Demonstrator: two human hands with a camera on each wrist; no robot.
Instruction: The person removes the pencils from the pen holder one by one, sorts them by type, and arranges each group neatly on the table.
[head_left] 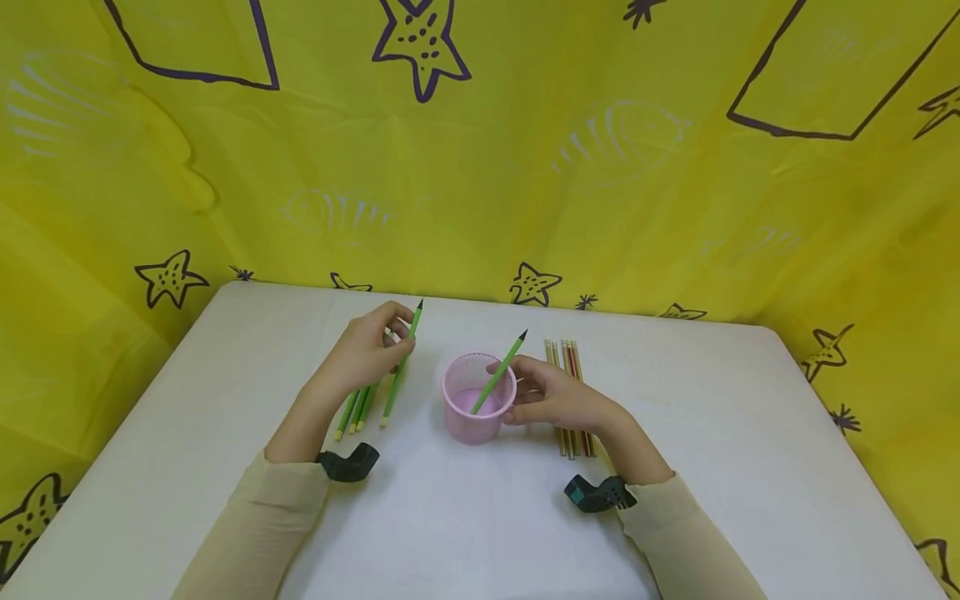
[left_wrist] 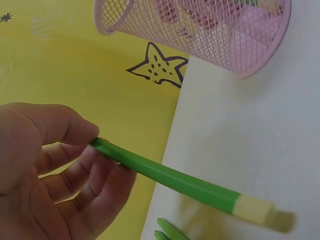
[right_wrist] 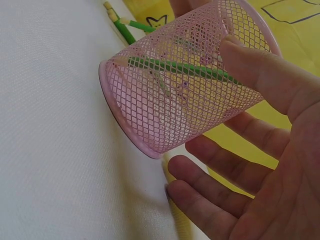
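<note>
My left hand (head_left: 363,354) pinches a green pencil (left_wrist: 175,181) between thumb and fingers near its dark tip. The tip points up and the pale yellow end hangs down, left of the pink mesh pencil cup (head_left: 472,429). Around the cup's right side, my right hand (head_left: 558,398) has its thumb and fingers, holding it. The cup stands upright on the table. One green pencil (head_left: 504,367) leans inside it, tip up above the rim. Through the mesh in the right wrist view, that leaning pencil (right_wrist: 185,69) shows clearly.
Several green pencils (head_left: 360,410) lie on the white table (head_left: 450,525) below my left hand. Several gold and red pencils (head_left: 576,440) lie to the right of the cup, partly under my right hand. A yellow patterned curtain (head_left: 480,167) hangs behind the table.
</note>
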